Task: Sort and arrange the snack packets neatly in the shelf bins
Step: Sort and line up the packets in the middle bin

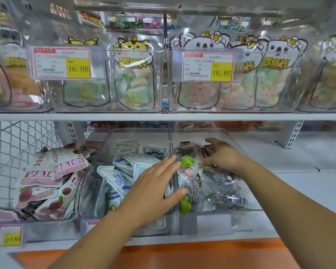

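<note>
Clear plastic is forming three bins along the lower shelf, and both hands are reaching into them. The left hand (153, 189) is lying flat, fingers straight and slightly spread, over the blue-and-white packets (114, 177) heaped in the middle bin (94, 169). Its fingertips are reaching the divider wall, and its thumb is touching a packet on the far side of that wall. The right hand (222, 155) is sitting inside the right bin (244, 218), just beyond the left hand's fingertips, with fingers and thumb curling around the top of one of the dark packets (219, 179), which are showing green patches. More of these are lying loosely under and in front of the right hand. Off to the left of the left hand, pink-and-white packets (47, 171) are piling untidily in the left bin (47, 228). Above both hands, a white shelf board (163, 117) is carrying clear bins of coloured sweets, with a yellow price tag (78, 68) reading 16.80. Below the wrists, an orange strip (182, 253) is running along the shelf front.
</note>
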Demonstrator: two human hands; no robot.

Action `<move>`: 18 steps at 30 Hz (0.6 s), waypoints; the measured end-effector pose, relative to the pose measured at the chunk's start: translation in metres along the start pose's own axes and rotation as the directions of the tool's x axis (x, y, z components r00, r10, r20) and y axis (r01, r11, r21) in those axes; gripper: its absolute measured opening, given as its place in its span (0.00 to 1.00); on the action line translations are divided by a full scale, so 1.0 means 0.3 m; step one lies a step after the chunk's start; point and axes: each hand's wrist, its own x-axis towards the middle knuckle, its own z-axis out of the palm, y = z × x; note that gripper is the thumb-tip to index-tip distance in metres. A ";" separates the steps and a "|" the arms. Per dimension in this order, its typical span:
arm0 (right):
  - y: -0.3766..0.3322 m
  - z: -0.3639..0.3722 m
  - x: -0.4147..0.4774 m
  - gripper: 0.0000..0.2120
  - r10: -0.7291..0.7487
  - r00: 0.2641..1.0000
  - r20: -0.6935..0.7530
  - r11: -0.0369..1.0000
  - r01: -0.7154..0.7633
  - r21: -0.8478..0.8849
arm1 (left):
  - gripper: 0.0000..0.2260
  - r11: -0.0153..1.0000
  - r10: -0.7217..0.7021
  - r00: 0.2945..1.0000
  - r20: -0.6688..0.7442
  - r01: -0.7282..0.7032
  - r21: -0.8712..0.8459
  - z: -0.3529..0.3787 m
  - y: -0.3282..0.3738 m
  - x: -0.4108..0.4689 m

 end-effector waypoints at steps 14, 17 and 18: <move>-0.070 -0.098 -0.191 0.21 0.043 0.961 -0.272 0.964 0.032 0.266 | 0.32 0.998 -0.041 0.999 -0.012 0.040 -0.053 -0.016 0.014 -0.035; -0.064 -0.119 -0.275 0.19 -0.019 0.900 -0.436 0.921 0.185 0.343 | 0.32 0.992 -0.051 0.997 -0.061 0.044 -0.120 -0.037 0.034 -0.045; -0.063 -0.116 -0.306 0.19 -0.030 0.885 -0.464 0.884 0.240 0.401 | 0.32 0.986 -0.064 0.995 -0.072 0.052 -0.160 -0.047 0.046 -0.047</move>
